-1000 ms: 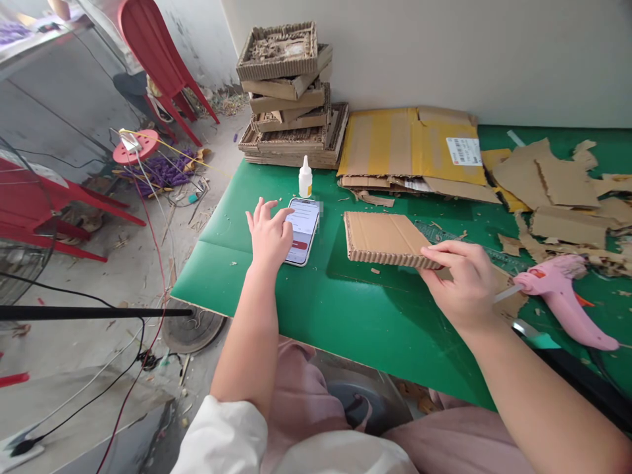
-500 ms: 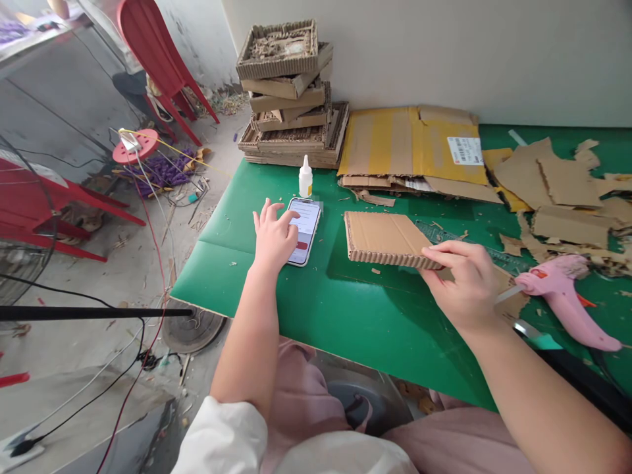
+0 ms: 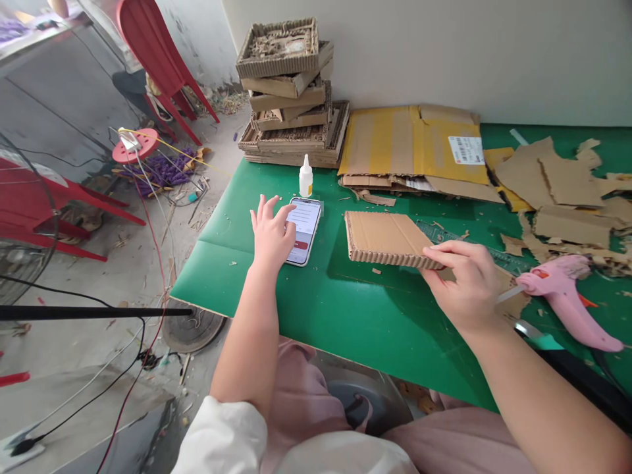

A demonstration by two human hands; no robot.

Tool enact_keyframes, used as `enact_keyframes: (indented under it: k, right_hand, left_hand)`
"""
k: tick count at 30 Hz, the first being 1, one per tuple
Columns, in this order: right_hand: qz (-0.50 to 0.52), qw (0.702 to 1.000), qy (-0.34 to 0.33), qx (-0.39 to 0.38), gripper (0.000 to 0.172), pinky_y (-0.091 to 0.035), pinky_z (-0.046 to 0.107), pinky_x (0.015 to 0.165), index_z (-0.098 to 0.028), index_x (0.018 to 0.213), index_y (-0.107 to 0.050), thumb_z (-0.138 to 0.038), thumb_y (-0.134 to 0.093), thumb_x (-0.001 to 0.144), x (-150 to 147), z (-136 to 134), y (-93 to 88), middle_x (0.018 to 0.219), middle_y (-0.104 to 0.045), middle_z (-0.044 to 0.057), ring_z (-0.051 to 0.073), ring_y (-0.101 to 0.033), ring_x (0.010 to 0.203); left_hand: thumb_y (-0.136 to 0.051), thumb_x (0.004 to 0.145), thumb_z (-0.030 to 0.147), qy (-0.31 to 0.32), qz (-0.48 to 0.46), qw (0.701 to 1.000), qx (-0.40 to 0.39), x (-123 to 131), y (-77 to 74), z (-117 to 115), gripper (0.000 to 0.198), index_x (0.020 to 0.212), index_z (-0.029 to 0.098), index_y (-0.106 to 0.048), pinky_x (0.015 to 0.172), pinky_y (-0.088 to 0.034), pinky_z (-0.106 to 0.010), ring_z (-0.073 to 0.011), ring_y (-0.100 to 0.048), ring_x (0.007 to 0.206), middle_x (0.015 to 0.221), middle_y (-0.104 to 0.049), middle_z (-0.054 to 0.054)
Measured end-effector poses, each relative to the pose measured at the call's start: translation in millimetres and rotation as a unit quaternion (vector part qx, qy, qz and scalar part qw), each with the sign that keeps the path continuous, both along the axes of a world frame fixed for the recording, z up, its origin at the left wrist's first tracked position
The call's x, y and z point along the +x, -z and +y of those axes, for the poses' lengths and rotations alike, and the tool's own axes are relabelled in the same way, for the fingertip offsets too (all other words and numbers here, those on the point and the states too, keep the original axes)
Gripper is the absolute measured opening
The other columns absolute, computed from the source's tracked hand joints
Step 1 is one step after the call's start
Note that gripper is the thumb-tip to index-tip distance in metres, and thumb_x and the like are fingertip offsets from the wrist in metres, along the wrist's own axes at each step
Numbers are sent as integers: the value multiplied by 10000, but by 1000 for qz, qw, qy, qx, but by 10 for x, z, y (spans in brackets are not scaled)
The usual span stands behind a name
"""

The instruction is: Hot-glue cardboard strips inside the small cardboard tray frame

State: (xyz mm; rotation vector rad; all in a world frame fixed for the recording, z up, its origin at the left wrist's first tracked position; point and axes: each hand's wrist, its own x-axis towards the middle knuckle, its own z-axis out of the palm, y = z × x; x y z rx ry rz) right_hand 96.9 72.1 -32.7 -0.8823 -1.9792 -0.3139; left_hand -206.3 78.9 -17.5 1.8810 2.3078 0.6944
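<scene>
My left hand (image 3: 271, 234) hovers over the left edge of a smartphone (image 3: 305, 230) with its fingers spread; whether a fingertip touches the lit screen I cannot tell. The phone lies on the green table (image 3: 320, 309). Between thumb and fingers, my right hand (image 3: 461, 280) grips the right corner of a flat cardboard box (image 3: 388, 237) with a corrugated edge, held slightly above the table. Just behind the phone stands a small white bottle (image 3: 305, 178) with a pointed nozzle. A pink glue gun (image 3: 567, 299) lies to the right of my right hand.
Cardboard trays (image 3: 291, 95) are stacked at the back left, beside flattened yellow-taped cardboard (image 3: 409, 145). Torn cardboard scraps (image 3: 553, 174) cover the right. A green ruler (image 3: 444, 237) lies behind the held box. Left of the table are red chairs (image 3: 158, 52) and cables on the floor.
My left hand has shifted slightly left, its fingers drawing back a little and uncovering more of the phone screen. My right hand and the cardboard box have stayed nearly still.
</scene>
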Motion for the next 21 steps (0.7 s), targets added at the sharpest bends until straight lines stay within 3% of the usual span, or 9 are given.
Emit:
enact_keyframes:
  k: [9,16,21]
  right_hand:
    - [-10,1000,-8,8,344,-546,322,660,-221,1011,-591,-100,-726,718,15,4,10,850,-644,53,186,-628,755]
    - [-6,1000,-10,5,344,-543,319,670,-236,1027,-602,-104,-714,730,3,4,-10,857,-648,45,181,-629,757]
    - [-5,1000,-10,3,329,-537,321,680,-243,1027,-617,-115,-709,738,1,2,-15,859,-651,41,180,-626,766]
  left_hand:
    - [-378,808,132,17,15,1000,-22,17,15,8,340,950,244,-666,1155,-207,-581,-292,-301,1402,1257,-538,-73]
    - [-390,846,207,35,17,998,-56,21,60,15,412,1181,273,-621,1136,-159,-638,-345,-186,1439,1433,-422,-83]
    - [-392,851,206,38,14,998,-56,18,67,15,421,1208,273,-605,1134,-166,-637,-348,-179,1440,1464,-396,-79]
